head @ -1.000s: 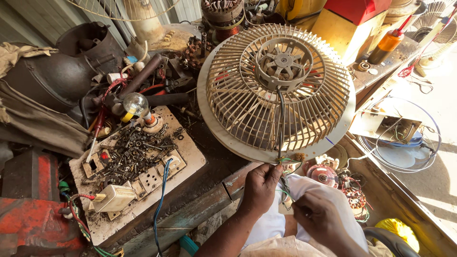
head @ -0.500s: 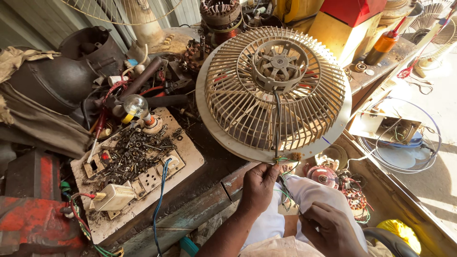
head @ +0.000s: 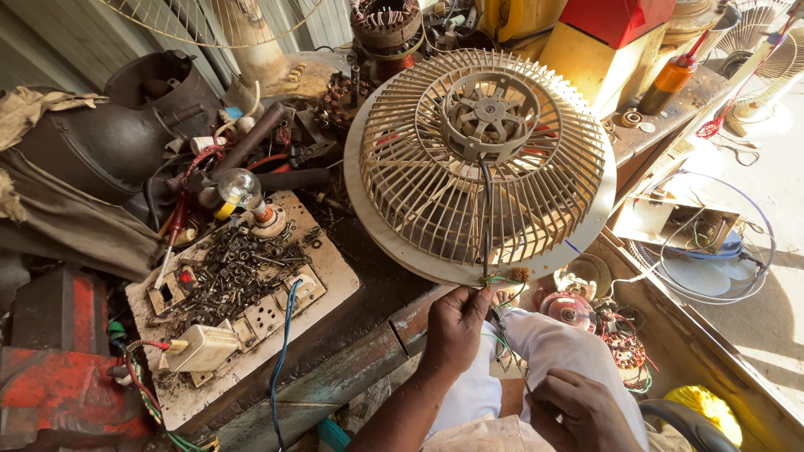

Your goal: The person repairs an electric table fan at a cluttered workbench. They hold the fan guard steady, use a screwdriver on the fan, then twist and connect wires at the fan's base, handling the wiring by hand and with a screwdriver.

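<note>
A round beige fan grille (head: 486, 163) with a motor hub at its centre lies on the workbench, overhanging the front edge. A black cable runs from the hub down to the rim, ending in thin green and coloured wires (head: 501, 310). My left hand (head: 455, 328) pinches these wires just below the grille's rim. My right hand (head: 580, 410) is lower, over my lap, closed on the far end of the same wires. White trousers show under both hands.
A dirty white board (head: 243, 289) with sockets, a bulb and a heap of screws lies left of the grille. Red vise (head: 63, 368) at far left. Motor windings (head: 387, 23) and an orange bottle (head: 670, 79) at the back. A box of wires (head: 691, 230) lies at right.
The view has shifted slightly. My left hand has stayed at the wires under the rim, and my right hand has moved a little lower and to the right.
</note>
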